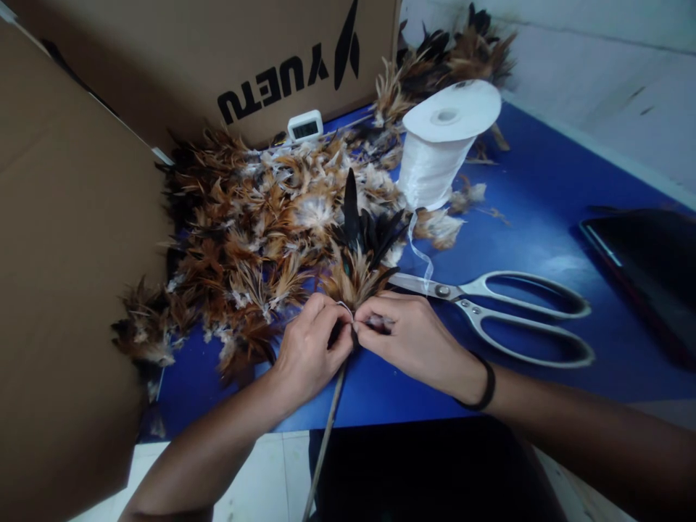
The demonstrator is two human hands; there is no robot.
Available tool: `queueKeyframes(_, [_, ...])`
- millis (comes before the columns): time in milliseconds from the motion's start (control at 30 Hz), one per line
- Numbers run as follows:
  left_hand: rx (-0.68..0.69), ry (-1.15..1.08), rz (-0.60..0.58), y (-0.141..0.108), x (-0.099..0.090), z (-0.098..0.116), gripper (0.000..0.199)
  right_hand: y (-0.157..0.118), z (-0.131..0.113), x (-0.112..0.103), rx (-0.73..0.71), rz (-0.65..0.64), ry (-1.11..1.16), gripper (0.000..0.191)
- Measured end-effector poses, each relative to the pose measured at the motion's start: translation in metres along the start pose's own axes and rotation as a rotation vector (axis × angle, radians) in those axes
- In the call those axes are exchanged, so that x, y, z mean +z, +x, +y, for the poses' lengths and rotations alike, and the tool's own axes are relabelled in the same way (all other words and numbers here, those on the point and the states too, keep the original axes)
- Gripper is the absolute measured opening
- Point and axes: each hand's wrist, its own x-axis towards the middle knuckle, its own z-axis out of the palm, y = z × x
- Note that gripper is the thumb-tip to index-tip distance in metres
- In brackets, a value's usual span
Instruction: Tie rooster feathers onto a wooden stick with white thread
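- Bunch [351, 279]: tan-brown feathers low, taller black ones fanning up top, on a skinny stick [329, 424] poking past the desk's [522, 188] near edge, around the middle
- Left hand [312, 341] and right hand [405, 326] both pinched onto its base, thin white strand [346, 308] there
- Scissors [443, 291] kinda crowding it, spool's [435, 163] ribbon [421, 254] across the blade
- Messy pile [233, 239] toward the left edge, phone [652, 268] toward the right

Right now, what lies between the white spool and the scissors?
In the head view, a loose white ribbon and a brown-and-white feather tuft, over the blue table.
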Motion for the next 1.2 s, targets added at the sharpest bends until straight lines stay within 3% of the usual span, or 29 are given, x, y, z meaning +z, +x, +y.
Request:
queueKeyframes(467, [0.227,0.099,0.136,-0.0062,0.0052,-0.0087,0.020,0.0040,0.0006,-0.0009,0.115,-0.051,0.079,0.010])
queueKeyframes(1200, [0.139,0.044,0.156,-0.0067,0.0087,-0.0031,0.019,0.0007,0.0005,0.0011,0.049,0.005,0.045,0.014])
